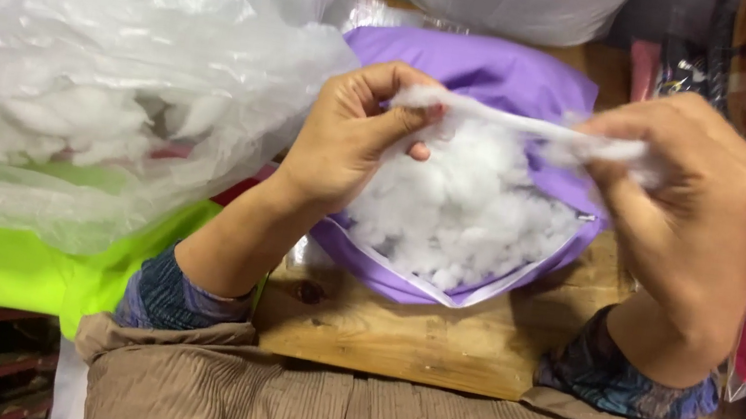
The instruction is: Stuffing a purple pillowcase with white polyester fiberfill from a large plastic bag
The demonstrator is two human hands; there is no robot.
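White stuffing [514, 122], light and wispy, tears easily; left hand [349, 137] and right hand [689, 207] each pinch an end in a firm grip.

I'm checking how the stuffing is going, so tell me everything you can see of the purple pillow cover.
The purple pillow cover looks like smooth, slightly shiny fabric with a pale edge along its opening. It lies on the wooden board, open side toward the person, bulging with white fibre filling that shows through the gap. The left hand and right hand hold a stretched strand of filling above it.
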